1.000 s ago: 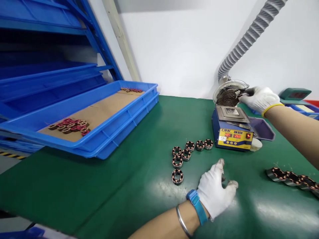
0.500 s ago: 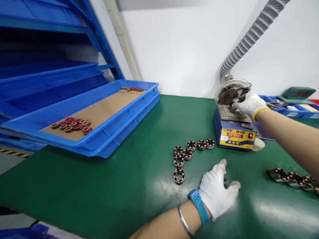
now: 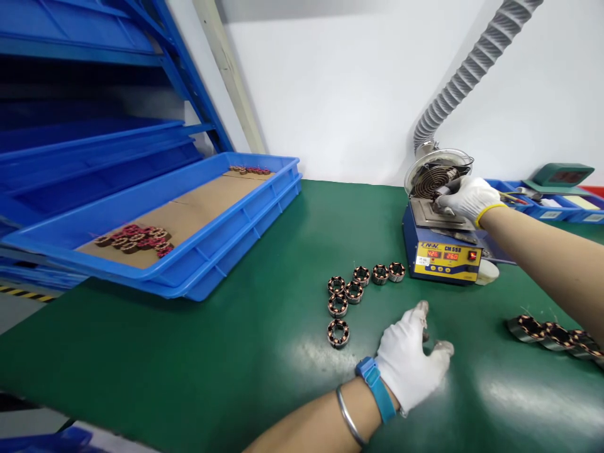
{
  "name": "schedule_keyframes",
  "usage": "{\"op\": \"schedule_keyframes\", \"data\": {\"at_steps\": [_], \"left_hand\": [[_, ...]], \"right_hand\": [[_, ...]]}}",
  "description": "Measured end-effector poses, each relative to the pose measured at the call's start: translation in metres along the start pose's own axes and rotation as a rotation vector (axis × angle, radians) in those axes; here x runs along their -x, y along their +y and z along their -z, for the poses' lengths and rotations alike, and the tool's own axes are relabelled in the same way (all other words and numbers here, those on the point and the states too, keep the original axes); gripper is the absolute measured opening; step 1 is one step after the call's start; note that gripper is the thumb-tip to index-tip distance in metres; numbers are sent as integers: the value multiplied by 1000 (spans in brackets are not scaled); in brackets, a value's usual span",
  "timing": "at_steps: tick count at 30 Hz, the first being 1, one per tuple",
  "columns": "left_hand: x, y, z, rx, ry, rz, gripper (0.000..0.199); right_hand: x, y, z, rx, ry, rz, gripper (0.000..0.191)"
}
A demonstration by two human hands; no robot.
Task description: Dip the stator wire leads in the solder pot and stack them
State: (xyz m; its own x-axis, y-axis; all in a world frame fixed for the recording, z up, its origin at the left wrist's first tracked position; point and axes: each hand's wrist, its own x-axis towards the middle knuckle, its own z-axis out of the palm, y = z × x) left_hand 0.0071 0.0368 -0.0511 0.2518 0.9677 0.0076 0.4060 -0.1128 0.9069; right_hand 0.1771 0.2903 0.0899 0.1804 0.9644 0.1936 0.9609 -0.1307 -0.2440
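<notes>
My left hand [image 3: 412,358], in a white glove with soiled fingertips, rests on the green mat with its thumb and fingers apart and nothing in it. Beside it stand several wound motor stators [image 3: 338,333] with copper coils, in a loose bent row. My gloved right hand [image 3: 465,200] is closed over the top plate of a blue and yellow solder pot [image 3: 441,251] with a lit red display. Between its fingertips is a small dark piece, apparently a stator [image 3: 436,194], mostly hidden by the glove.
A blue tray [image 3: 245,229] lined with cardboard holds groups of red and copper stators on the left. More stators [image 3: 557,335] stand at right under my forearm. A grey hose [image 3: 476,69] leads to the round fume guard [image 3: 431,179]. Blue bins [image 3: 552,211] sit behind.
Both hands stay nearly where they were. The digits on the solder pot's display differ, and the whole view has shifted very slightly.
</notes>
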Motion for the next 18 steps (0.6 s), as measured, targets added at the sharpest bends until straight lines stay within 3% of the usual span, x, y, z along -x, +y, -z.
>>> {"op": "schedule_keyframes", "data": {"at_steps": [5, 12, 18], "left_hand": [[0, 1, 0, -3, 8, -4, 73], [1, -1, -1, -21, 9, -30, 73], [-2, -5, 1, -245, 95, -195, 72]], "right_hand": [[5, -1, 9, -19, 9, 27, 51], [10, 1, 0, -35, -23, 38, 48], [22, 4, 21, -72, 77, -2, 54]]}}
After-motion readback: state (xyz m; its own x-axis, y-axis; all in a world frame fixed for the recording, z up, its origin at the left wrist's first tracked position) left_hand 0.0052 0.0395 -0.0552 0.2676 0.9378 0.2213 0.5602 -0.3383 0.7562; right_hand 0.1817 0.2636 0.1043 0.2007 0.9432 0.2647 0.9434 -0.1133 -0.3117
